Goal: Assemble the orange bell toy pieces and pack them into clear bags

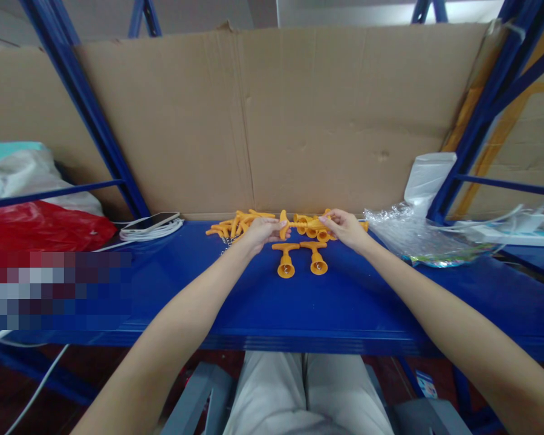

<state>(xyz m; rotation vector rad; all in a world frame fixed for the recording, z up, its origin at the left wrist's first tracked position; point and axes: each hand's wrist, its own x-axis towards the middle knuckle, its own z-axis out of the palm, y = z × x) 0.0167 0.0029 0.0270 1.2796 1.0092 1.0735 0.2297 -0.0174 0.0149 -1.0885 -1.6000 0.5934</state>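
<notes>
My left hand (pixel 263 233) pinches the yellow T-shaped handle (pixel 283 222) of a corkscrew, level above the shelf. At the other end, my right hand (pixel 347 229) grips a yellow bell-shaped corkscrew base (pixel 316 224), in line with the handle's shaft. Below the hands lie two corkscrews with handle and bell joined, one on the left (pixel 286 263) and one on the right (pixel 318 261), their metal spirals showing inside the bells. Beside my left hand is a heap of loose yellow handles (pixel 238 223) with metal spirals. Several yellow bells (pixel 323 235) sit behind my right hand, partly hidden.
The blue shelf (pixel 272 308) has a cardboard sheet (pixel 299 121) behind it. A phone (pixel 156 222) rests on a coiled white cable (pixel 152 232) at left, near a red bag (pixel 45 232). Clear plastic wrap (pixel 403 232) and a power strip (pixel 517 235) are at right.
</notes>
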